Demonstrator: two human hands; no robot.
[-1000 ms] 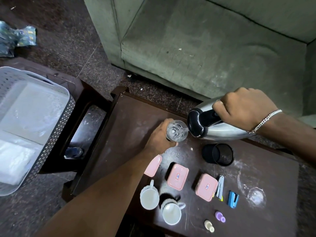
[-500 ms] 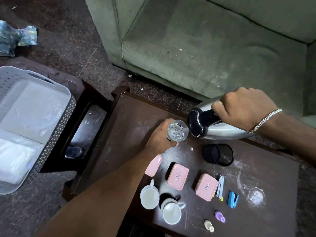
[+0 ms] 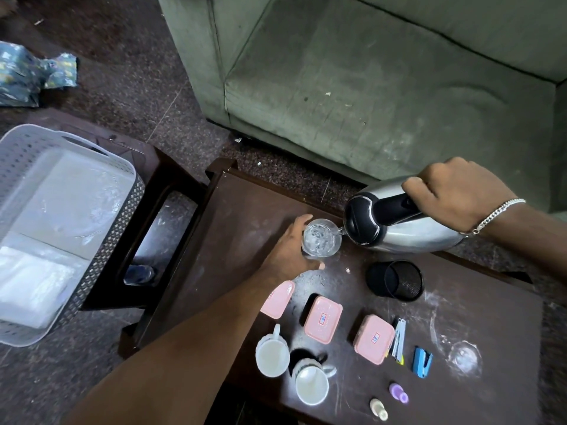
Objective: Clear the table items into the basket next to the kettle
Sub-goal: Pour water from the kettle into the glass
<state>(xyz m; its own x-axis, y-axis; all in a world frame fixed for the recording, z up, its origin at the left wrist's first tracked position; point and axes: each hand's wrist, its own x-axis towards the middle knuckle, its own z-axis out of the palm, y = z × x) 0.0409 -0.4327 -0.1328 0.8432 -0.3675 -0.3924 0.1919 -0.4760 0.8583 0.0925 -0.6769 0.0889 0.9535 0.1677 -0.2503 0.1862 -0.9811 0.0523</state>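
Note:
My right hand (image 3: 454, 191) grips the black handle of a steel kettle (image 3: 408, 237), tilted with its spout over a clear glass (image 3: 321, 242). Water runs into the glass, which stands on the dark table (image 3: 239, 234) with my left hand (image 3: 291, 246) wrapped around its side. Nearer me lie three pink lidded boxes (image 3: 322, 319), two white mugs (image 3: 273, 355), a black mesh cup (image 3: 399, 280), a nail clipper (image 3: 399, 338), a blue stapler (image 3: 422, 361) and two small bottles (image 3: 398, 392). The grey basket (image 3: 129, 191) sits on a stool at the left, holding white plastic.
A green sofa (image 3: 368, 87) stands right behind the table. A crumpled patterned bag (image 3: 33, 75) lies on the floor at far left. A wet ring (image 3: 463, 358) marks the table's right side. The dark stool (image 3: 171, 185) touches the table's left edge.
The kettle has tipped a little further and water now pours into the glass. Both hands stay where they were.

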